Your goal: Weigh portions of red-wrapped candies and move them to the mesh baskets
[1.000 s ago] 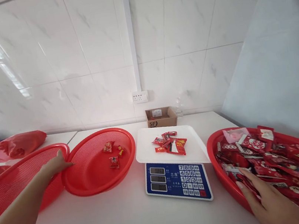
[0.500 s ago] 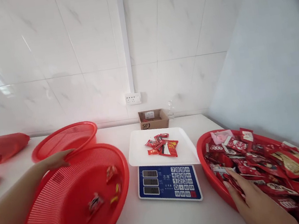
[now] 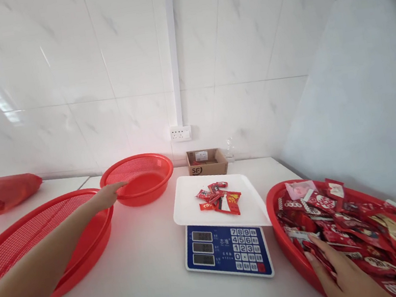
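Since the earlier views, the left hand (image 3: 106, 197) has left the near basket and stretched out to the far basket (image 3: 135, 165), fingertips at its rim. The far basket now sits further right along the table's (image 3: 147, 285) back edge, closer to the cardboard box (image 3: 207, 163). The near basket (image 3: 43, 211) has shifted left, further from the scale (image 3: 228, 250).

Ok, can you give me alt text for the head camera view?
The left hand reaches toward a red basket while the right hand rests in a basket of red snack packets. Between them, a few packets lie on a white tray atop a digital scale.
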A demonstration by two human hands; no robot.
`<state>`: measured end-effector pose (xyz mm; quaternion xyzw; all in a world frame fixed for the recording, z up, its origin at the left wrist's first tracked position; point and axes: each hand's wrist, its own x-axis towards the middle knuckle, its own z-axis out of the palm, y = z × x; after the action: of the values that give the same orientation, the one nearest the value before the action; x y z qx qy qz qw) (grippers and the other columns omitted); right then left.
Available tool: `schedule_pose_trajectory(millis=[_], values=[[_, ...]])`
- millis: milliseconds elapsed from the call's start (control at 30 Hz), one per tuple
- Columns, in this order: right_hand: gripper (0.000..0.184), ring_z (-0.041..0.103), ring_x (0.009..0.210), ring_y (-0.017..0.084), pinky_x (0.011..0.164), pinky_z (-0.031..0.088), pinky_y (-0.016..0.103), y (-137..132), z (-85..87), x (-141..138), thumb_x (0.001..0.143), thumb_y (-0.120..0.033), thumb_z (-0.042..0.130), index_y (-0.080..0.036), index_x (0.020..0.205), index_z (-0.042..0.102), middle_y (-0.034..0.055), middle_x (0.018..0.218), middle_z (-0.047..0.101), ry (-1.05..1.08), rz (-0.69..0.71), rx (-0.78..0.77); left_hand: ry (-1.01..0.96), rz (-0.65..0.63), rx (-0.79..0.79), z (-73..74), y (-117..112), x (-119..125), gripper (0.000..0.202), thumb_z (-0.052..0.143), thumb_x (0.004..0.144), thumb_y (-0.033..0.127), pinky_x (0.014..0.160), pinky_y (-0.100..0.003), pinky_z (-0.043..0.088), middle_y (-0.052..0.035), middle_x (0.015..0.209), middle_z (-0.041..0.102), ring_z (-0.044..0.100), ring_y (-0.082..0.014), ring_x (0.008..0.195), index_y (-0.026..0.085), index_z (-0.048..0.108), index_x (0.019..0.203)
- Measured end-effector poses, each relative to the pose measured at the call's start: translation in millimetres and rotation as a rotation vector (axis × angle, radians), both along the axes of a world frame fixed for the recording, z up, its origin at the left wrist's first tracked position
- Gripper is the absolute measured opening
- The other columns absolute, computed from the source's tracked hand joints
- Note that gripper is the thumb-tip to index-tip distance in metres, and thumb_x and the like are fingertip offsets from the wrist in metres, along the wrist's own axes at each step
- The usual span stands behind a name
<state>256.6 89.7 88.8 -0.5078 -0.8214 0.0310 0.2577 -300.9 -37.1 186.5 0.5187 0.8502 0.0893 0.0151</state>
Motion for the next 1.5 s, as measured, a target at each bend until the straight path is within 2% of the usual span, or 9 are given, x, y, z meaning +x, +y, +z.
schedule_pose_trajectory(millis=[200,333,467,733,900,1033,1167,1367,1500], values=[[0.055,0.058,0.112,0.03,0.091,0.049,0.047,6.5,-6.2,3.6,0.085,-0.037,0.034,-0.017,0.135,0.048,0.0116,0.118,0.065,-0.008,-0.023,0.031,-0.237,-0.143,0.007,-12.7,27.4,55.6,0.062,0.042,0.088,0.052,0.089,-0.033,0.05,-0.0055,0.133,0.057,0.055,-0.0247,0.118,0.027,0.033,0.143],[0.056,0.05,0.123,0.032,0.096,0.045,0.05,8.2,-6.4,3.9,0.087,-0.041,0.033,-0.013,0.134,0.048,0.0148,0.123,0.061,-0.059,-0.03,0.027,-0.261,-0.16,0.034,-22.1,51.4,92.3,0.059,0.04,0.09,0.05,0.088,-0.032,0.05,-0.009,0.137,0.052,0.053,-0.025,0.121,0.023,0.033,0.142],[0.055,0.059,0.111,0.03,0.086,0.051,0.047,4.6,-6.1,2.0,0.089,-0.042,0.033,-0.015,0.135,0.047,0.0141,0.125,0.06,-0.049,-0.062,-0.015,-0.215,-0.233,0.034,-25.8,71.5,117.0,0.055,0.044,0.09,0.045,0.093,-0.036,0.047,-0.0084,0.14,0.048,0.05,-0.0276,0.124,0.024,0.037,0.14],[0.052,0.061,0.108,0.028,0.086,0.051,0.041,1.9,-8.7,1.0,0.085,-0.038,0.037,-0.019,0.131,0.052,0.0113,0.123,0.062,0.001,-0.046,-0.011,-0.065,-0.313,0.016,-32.0,90.0,124.7,0.052,0.042,0.092,0.043,0.09,-0.048,0.047,-0.0146,0.14,0.047,0.055,-0.0352,0.115,0.022,0.038,0.139],[0.051,0.062,0.105,0.027,0.083,0.052,0.041,2.1,-11.2,1.9,0.085,-0.038,0.036,-0.019,0.129,0.053,0.011,0.122,0.063,0.019,-0.053,0.005,-0.013,-0.45,0.074,-27.3,107.5,147.4,0.05,0.045,0.093,0.04,0.109,-0.049,0.029,-0.0148,0.147,0.036,0.035,-0.0323,0.134,0.019,0.04,0.138],[0.051,0.064,0.102,0.028,0.08,0.053,0.041,1.2,-9.7,1.0,0.086,-0.04,0.038,-0.019,0.129,0.054,0.0118,0.121,0.064,0.012,-0.082,-0.003,-0.048,-0.668,0.034,-28.6,132.3,186.6,0.069,0.054,0.085,0.057,0.111,-0.045,0.025,-0.0115,0.152,0.028,0.024,-0.0295,0.14,0.027,0.032,0.143],[0.056,0.062,0.106,0.028,0.083,0.052,0.043,-1.7,1.5,-3.6,0.088,-0.051,0.03,-0.019,0.126,0.056,0.012,0.126,0.06,-0.007,-0.143,-0.104,-0.063,-0.811,-0.095,-37.7,154.7,215.1,0.095,0.058,0.075,0.069,0.108,-0.056,0.024,-0.0161,0.154,0.019,0.019,-0.0369,0.14,0.026,0.018,0.149],[0.063,0.057,0.115,0.027,0.087,0.051,0.041,-5.1,10.8,-8.6,0.088,-0.055,0.022,-0.018,0.128,0.054,0.0117,0.132,0.056,-0.04,-0.171,-0.17,-0.001,-0.803,-0.006,-46.9,162.0,220.1,0.072,0.051,0.083,0.065,0.097,-0.049,0.039,-0.0122,0.147,0.035,0.044,-0.0364,0.123,0.029,0.033,0.143],[0.063,0.058,0.113,0.026,0.086,0.052,0.039,-6.0,9.9,-7.9,0.088,-0.054,0.023,-0.017,0.128,0.054,0.0122,0.131,0.057,-0.052,-0.164,-0.155,0.014,-0.801,0.017,-47.2,159.2,210.9,0.053,0.058,0.082,0.058,0.084,-0.037,0.046,-0.0106,0.121,0.058,0.055,-0.0303,0.109,0.026,0.054,0.125]])
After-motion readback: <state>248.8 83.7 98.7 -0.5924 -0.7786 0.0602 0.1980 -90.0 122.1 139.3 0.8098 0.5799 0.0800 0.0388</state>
